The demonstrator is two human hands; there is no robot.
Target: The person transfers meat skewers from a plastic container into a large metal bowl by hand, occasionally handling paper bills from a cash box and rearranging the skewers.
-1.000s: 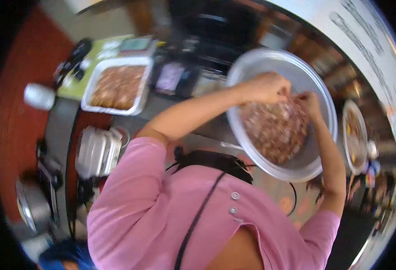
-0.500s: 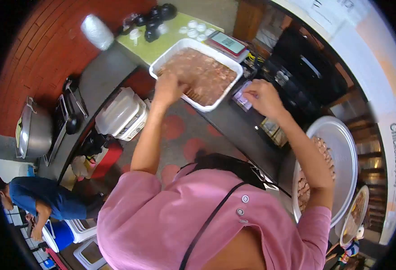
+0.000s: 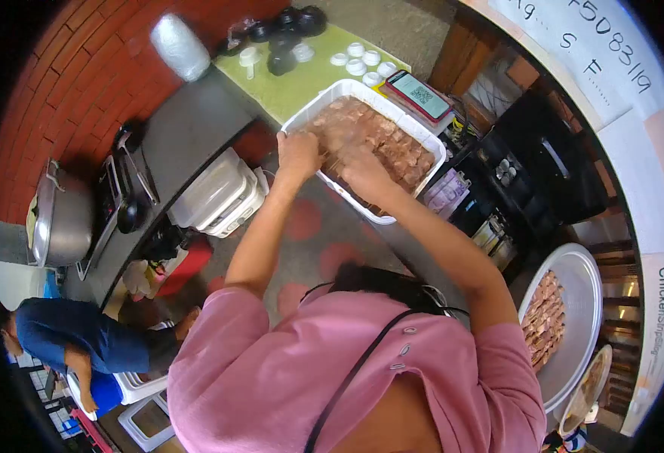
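Observation:
A white tray [image 3: 440,157] holds pieces of raw meat [image 3: 392,143] in brownish liquid. My left hand [image 3: 299,157] is at the tray's left corner, its fingers curled in; what they hold is hidden. Over the lower left part of the meat is my right hand [image 3: 366,177], fingers drawn together and partly blurred, so anything between them cannot be made out. Thin sticks show faintly under the hands. Right of the tray, purple banknotes [image 3: 447,192] lie in a compartment.
A phone with a code [image 3: 421,94], white cups [image 3: 371,57] and black bundles [image 3: 311,21] are behind the tray. A large basin [image 3: 585,302] of skewered meat stands at right. Spoons and a pot [image 3: 68,215] are at left. A person in blue [image 3: 83,332] is at lower left.
My right hand has moved left from above the banknotes to over the meat. My left hand is now nearer the tray's left corner. The view has shifted slightly.

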